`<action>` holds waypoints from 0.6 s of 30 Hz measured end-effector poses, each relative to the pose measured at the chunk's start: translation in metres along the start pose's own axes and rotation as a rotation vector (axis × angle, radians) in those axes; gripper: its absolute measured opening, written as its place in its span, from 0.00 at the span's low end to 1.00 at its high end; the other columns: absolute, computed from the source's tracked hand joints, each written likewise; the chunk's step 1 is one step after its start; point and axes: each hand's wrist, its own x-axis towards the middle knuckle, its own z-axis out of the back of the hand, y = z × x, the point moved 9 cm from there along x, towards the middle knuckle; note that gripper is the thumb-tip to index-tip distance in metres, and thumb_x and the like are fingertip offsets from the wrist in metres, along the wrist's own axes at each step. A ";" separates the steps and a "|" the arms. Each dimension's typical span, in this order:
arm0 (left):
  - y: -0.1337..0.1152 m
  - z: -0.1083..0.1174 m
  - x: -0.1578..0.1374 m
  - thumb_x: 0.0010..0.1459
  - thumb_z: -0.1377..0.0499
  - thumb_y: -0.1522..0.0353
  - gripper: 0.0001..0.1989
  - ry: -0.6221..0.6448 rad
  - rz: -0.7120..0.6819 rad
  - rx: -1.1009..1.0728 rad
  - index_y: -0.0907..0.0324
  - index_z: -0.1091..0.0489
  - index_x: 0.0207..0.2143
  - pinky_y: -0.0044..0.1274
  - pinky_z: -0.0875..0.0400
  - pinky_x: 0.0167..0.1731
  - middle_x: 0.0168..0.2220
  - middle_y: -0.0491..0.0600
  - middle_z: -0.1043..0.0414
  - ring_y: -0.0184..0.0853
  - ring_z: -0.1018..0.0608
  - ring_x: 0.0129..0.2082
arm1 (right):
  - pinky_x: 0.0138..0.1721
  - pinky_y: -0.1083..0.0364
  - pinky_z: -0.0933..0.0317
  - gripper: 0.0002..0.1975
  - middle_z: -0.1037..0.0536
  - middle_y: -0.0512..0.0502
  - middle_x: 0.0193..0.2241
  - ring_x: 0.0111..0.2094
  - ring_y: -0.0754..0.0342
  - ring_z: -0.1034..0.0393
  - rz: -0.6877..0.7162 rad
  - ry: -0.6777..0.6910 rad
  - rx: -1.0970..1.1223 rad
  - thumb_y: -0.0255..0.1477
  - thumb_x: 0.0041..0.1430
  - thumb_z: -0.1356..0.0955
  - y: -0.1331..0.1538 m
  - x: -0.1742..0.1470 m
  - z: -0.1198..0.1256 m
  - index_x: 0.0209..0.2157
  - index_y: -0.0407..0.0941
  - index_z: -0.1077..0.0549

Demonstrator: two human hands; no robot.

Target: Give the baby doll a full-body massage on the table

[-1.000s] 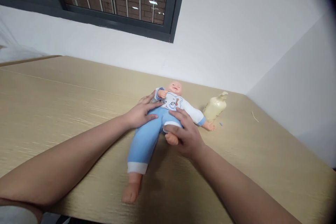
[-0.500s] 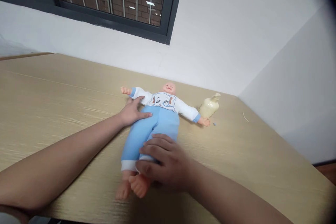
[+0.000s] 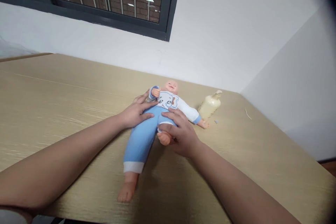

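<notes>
A baby doll (image 3: 141,140) lies on its back on the table, in light blue trousers and a white top with an elephant face. My right hand (image 3: 183,134) is wrapped round the doll's leg on the right, which is folded up toward the belly; the bare foot pokes out beside my thumb. My left hand (image 3: 136,112) holds the doll's side at the waist, thumb and forefinger on its front, other fingers by the arm. That arm is bent up, its small fist near the chin. The other leg stretches straight toward me.
Right of the doll's outstretched arm stands a cream pump bottle (image 3: 210,105), with a small bluish scrap (image 3: 216,121) near it. A thin pale strand (image 3: 248,114) lies farther right on the wooden table (image 3: 65,91). White walls and a dark-framed window (image 3: 168,24) rise behind.
My right hand has moved up and away from me, folding the doll's leg toward its belly. The doll's arm beside my left hand has gone from stretched out to bent over the chest.
</notes>
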 end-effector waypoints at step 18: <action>0.052 -0.004 -0.009 0.45 0.35 0.40 0.57 -0.105 0.453 -0.201 0.55 0.50 0.70 0.47 0.47 0.64 0.68 0.64 0.55 0.60 0.46 0.68 | 0.60 0.47 0.41 0.05 0.22 0.51 0.46 0.50 0.53 0.29 0.319 0.193 0.084 0.32 0.62 0.31 0.085 -0.010 -0.012 0.40 0.50 0.24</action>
